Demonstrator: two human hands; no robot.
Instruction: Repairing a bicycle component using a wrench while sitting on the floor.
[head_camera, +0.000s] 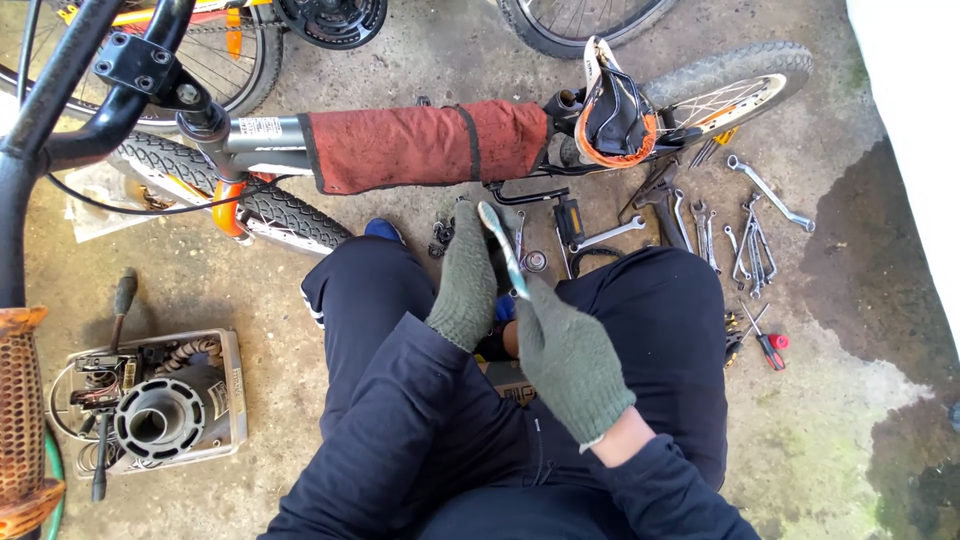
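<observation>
Sitting low over the concrete floor (840, 430), you hold a slim metal wrench (502, 248) up in front of your knees, between both gloved hands. Your left hand (466, 283) closes its fingers around the upper part of the tool, just below its far end, while your right hand (568, 355) pinches the lower part of the shaft, its thumb pressed against the metal. The wrench stands nearly upright, tilted a little to the left, with its tip just near the bicycle frame (265, 133). A red cloth (420, 145) is wrapped around the top tube of that frame, which lies across the far side of the scene; the black saddle (612, 115) sits at its right end and the handlebar stem (140, 65) at its left. On the floor to the far right, a scatter of spanners (745, 235) lies beside a pair of pliers (662, 200), and a red-handled screwdriver (770, 348) rests nearer to you on the right. A pedal (568, 220) lies just beyond your hands. To the left, well apart from you, a metal tray (232, 395) holds a black round part (160, 418) and some small pieces.
</observation>
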